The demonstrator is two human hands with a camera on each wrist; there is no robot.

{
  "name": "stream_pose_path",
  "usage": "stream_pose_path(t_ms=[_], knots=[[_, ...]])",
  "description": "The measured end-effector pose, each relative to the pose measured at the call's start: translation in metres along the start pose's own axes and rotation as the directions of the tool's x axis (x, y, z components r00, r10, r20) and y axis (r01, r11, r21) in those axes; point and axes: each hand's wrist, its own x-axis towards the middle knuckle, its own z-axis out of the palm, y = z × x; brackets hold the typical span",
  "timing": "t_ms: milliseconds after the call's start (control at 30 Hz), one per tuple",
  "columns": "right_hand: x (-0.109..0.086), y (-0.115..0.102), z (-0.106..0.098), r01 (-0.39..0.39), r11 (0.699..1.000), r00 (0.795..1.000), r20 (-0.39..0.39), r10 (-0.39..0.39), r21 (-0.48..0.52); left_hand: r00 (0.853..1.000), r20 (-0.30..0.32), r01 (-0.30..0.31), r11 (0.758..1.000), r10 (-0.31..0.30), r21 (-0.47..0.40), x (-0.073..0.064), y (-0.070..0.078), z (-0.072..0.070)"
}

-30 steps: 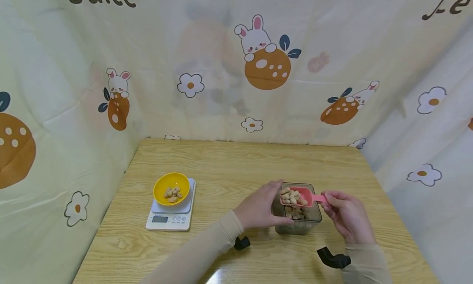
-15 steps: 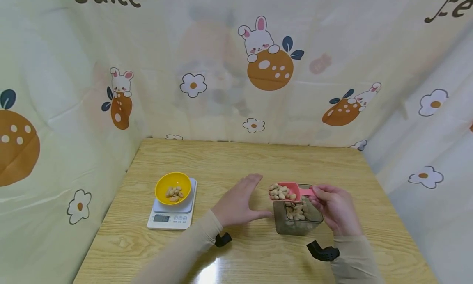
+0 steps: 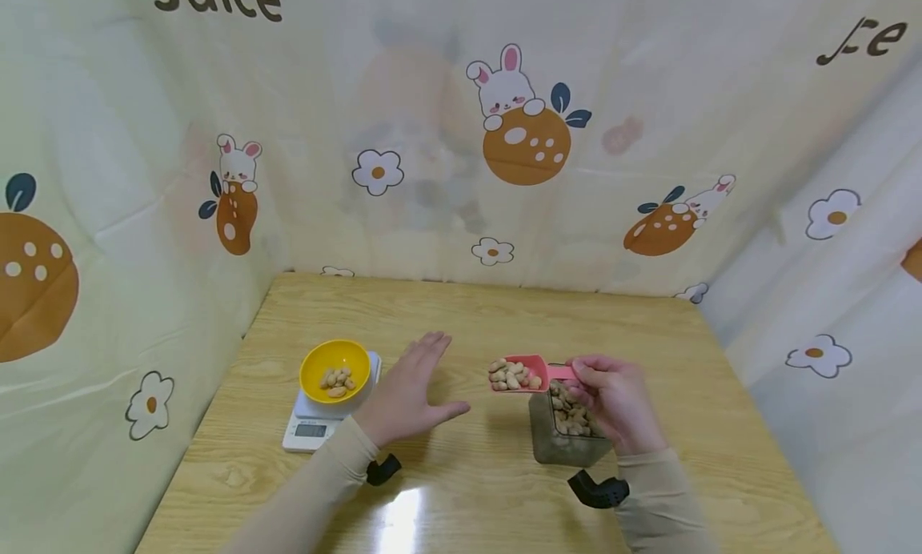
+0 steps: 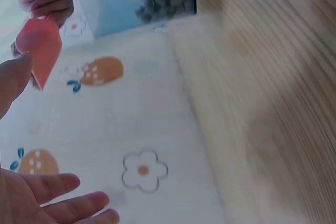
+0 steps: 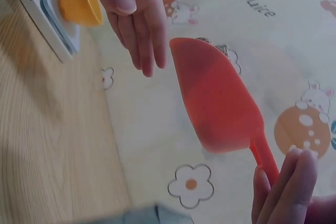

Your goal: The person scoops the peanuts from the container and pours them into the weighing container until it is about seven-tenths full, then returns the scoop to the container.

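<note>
My right hand (image 3: 618, 402) pinches the handle of a pink scoop (image 3: 536, 370), which carries a heap of peanuts (image 3: 510, 375). The scoop hangs level, just left of and above a clear square container (image 3: 565, 448) holding more peanuts. My left hand (image 3: 406, 394) holds nothing; its fingers are straight and the thumb is spread, between the scoop and a yellow bowl (image 3: 317, 387). In that bowl lie several peanuts. Underneath it is a white kitchen scale (image 3: 302, 438), partly covered by my left forearm. The right wrist view shows the underside of the scoop (image 5: 220, 103).
A wooden table (image 3: 461, 306) carries everything. Behind and at the sides hangs a pale curtain (image 3: 425, 210) printed with rabbits, oranges and flowers. A black wrist strap piece (image 3: 599, 490) sticks out by the right sleeve, another (image 3: 383, 470) by the left.
My left hand has let go of the container and moved left towards the scale. My right hand has carried the loaded scoop left, from over the container to past its left edge.
</note>
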Motion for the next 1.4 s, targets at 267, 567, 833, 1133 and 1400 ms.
stream_pose_path(t_ms=[267,567,833,1133,1400], knots=[[0.007,0.000,0.026,-0.007,1.000,0.999,0.040,0.007,0.014,0.994,-0.091,0.061,0.998,-0.059,0.017,-0.026,-0.028,-0.025],[0.015,-0.002,0.055,-0.012,1.000,0.998,0.063,0.011,0.012,0.974,-0.156,0.166,0.986,-0.165,-0.002,-0.056,-0.055,-0.047],[0.027,0.003,0.086,-0.018,1.000,0.995,0.095,0.016,0.021,0.947,-0.172,0.281,0.959,-0.272,0.034,-0.077,-0.089,-0.050],[0.037,0.018,0.137,-0.036,0.998,0.988,0.155,0.027,0.052,0.922,-0.147,0.365,0.931,-0.357,0.027,-0.091,-0.112,-0.052],[0.044,0.029,0.176,-0.012,0.999,0.990,0.144,0.007,0.037,0.902,-0.094,0.425,0.905,-0.421,0.030,-0.093,-0.116,-0.051]])
